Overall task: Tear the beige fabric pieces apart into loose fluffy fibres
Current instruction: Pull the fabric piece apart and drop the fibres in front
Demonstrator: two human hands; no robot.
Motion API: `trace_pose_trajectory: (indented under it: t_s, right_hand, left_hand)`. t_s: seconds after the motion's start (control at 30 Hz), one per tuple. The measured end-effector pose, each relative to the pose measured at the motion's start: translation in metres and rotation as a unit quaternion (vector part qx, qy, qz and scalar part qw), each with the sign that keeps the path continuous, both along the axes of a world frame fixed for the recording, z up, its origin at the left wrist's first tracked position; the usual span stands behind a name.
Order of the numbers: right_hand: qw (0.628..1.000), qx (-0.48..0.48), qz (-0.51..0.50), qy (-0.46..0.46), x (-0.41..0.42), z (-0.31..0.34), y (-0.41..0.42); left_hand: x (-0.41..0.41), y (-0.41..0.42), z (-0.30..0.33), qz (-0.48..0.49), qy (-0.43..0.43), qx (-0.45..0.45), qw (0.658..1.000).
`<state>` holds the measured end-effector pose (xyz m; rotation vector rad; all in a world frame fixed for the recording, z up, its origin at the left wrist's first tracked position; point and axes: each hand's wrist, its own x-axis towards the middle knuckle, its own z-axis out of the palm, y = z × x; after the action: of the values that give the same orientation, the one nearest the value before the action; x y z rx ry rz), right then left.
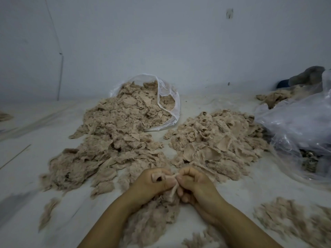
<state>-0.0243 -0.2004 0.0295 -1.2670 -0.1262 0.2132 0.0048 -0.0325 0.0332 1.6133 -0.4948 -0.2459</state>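
On the left of the pale surface (26,158), a broad heap of beige fabric pieces (111,140) spills from an open clear bag (172,104). Just in front of it the left hand (152,181) has its fingers curled tight on one end of a small fabric scrap (174,187). The right hand (195,183), touching the left, pinches the other end, so the scrap is stretched into a thin twisted strand between them. Below the hands lies a mound of loose fibres (157,217).

The material looks very light, soft and limp, frayed at every edge; it should give way when pulled from opposite edges close to the tear, though a twisted strand may resist more than a flat piece. Further right sit a second heap (215,140), a crumpled plastic bag (295,126) and more fluff (290,221).

The fingertips are hidden inside the curled hands, the near fluff is blurred, and the dark bundle (304,77) at far right is too dim to identify.
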Motion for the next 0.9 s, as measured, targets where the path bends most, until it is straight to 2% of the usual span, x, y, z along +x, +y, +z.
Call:
trace_pose_trajectory:
  t_s: [0.13, 0.3, 0.37, 0.5, 0.57, 0.73, 0.8, 0.9]
  right_hand:
    - [0.999, -0.049, 0.013, -0.001, -0.001, 0.000, 0.002]
    - [0.998, -0.030, -0.050, -0.010, 0.005, -0.003, -0.004]
    - [0.997, -0.014, -0.068, -0.028, 0.005, -0.004, -0.004]
    - [0.996, 0.008, -0.077, -0.052, 0.003, -0.003, -0.001]
    - [0.991, 0.000, -0.115, -0.062, 0.003, -0.002, -0.002]
    - [0.975, -0.009, -0.216, -0.055, 0.008, 0.000, -0.011]
    - [0.978, -0.003, -0.206, -0.044, 0.007, 0.002, -0.010]
    - [0.986, 0.024, -0.163, -0.025, 0.005, 0.002, -0.003]
  left_hand:
    - [0.000, 0.001, -0.003, 0.011, -0.009, -0.001, 1.000]
    - [0.011, 0.011, 0.001, 0.133, 0.028, -0.124, 0.983]
    - [0.011, 0.012, 0.001, 0.140, -0.003, -0.085, 0.986]
    - [0.003, 0.000, -0.008, 0.010, -0.008, 0.032, 0.999]
    - [0.003, -0.003, -0.010, 0.011, -0.017, 0.081, 0.997]
    - [0.003, 0.006, -0.001, 0.059, -0.037, 0.110, 0.991]
    - [0.003, 0.007, 0.000, 0.066, -0.038, 0.076, 0.994]
    - [0.000, 0.001, -0.003, 0.037, -0.031, 0.087, 0.995]
